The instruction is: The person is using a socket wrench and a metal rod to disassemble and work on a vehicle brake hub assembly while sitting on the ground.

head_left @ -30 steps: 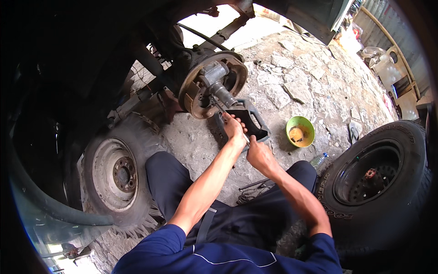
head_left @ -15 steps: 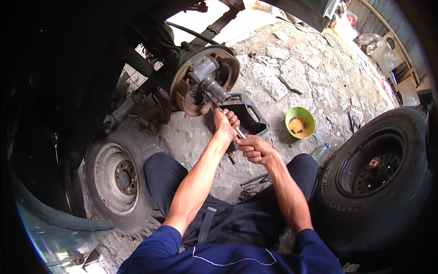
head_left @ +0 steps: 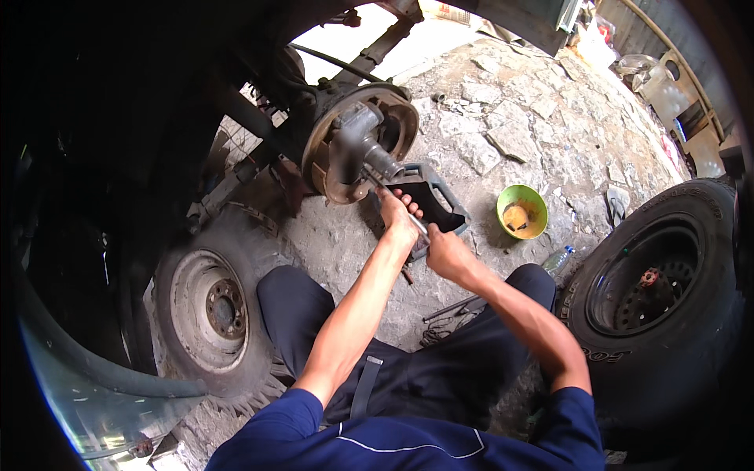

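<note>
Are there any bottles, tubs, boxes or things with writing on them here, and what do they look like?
Plastic bottle: lying on the stone ground beside the right-hand tyre, clear and slim.
Green bowl: on the ground right of the hands, round, bright green with something yellowish inside.
Dark tray: just beyond the left hand, boxy, black with a grey rim.
Right-hand tyre: black, with raised lettering on its side.
No signs or screens.

Slim metal bar (head_left: 397, 206), tilted, tip at rusty hub (head_left: 357, 145)
</note>
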Available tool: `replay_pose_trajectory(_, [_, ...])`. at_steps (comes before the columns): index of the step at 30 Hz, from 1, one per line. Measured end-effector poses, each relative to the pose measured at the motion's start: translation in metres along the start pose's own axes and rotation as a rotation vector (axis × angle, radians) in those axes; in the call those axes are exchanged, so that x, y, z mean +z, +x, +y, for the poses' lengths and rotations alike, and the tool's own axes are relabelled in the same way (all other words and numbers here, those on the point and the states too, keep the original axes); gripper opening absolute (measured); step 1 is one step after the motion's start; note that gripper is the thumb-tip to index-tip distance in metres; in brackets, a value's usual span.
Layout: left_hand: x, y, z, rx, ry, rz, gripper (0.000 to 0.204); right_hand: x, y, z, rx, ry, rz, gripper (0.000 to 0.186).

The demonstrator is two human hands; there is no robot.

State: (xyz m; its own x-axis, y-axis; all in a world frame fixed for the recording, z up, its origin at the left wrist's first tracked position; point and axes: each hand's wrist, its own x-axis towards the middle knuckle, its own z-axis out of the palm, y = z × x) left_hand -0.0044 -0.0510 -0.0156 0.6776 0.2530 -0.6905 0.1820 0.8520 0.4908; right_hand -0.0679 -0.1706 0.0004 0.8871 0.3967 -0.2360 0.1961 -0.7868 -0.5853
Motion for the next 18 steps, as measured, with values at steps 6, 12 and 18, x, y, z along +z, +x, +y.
replay_pose_trajectory(6, [-0.003,0.007,0.007,0.019,0.04,-0.041,0.038,-0.002,0.004,0.035,0.146,1.357,-0.534,0.019])
replay_pose_trajectory(12, [0.001,0.002,0.016,-0.056,0.0,-0.047,0.053,0.01,0.001,0.033,0.183,1.892,-0.748,0.016])
replay_pose_trajectory(18, [-0.013,0.01,0.014,-0.121,-0.156,-0.308,0.06,-0.008,0.002,0.021,0.231,1.412,-0.684,0.018])
